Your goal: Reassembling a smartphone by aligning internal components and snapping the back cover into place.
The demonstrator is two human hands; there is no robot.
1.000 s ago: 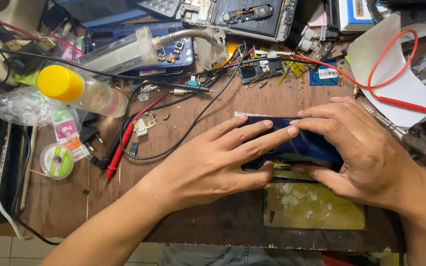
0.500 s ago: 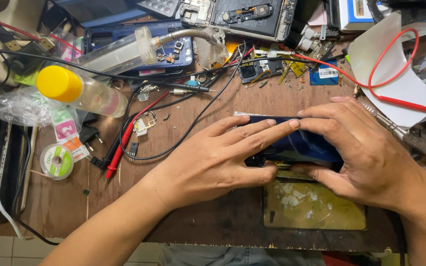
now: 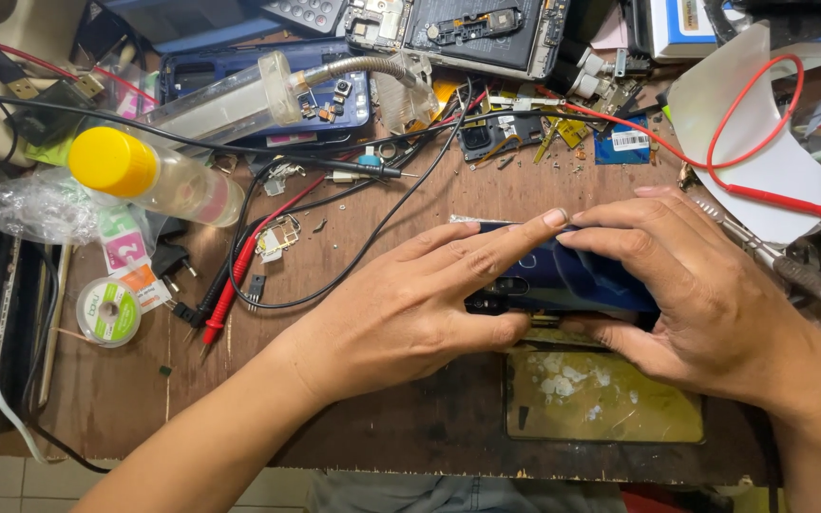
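Observation:
A dark blue phone (image 3: 563, 277) lies flat on the wooden workbench (image 3: 334, 408), gripped from both sides. My left hand (image 3: 420, 309) holds its left end, thumb under the near edge and index finger stretched along the far edge. My right hand (image 3: 705, 294) covers the right end, fingers reaching over the top to meet the left index fingertip. Most of the phone is hidden beneath both hands. Just in front of it lies a yellowish glass panel (image 3: 605, 397) with white residue.
A yellow-capped clear bottle (image 3: 149, 176) lies at the left, near a solder-wick spool (image 3: 107, 311) and a red probe (image 3: 239, 275) with black leads. Opened phones and parts (image 3: 458, 28) crowd the back edge. A red wire (image 3: 753, 114) loops over white paper at the right.
My left index finger has stretched a little farther along the phone's far edge toward my right fingers. Both hands otherwise stay in place on the phone.

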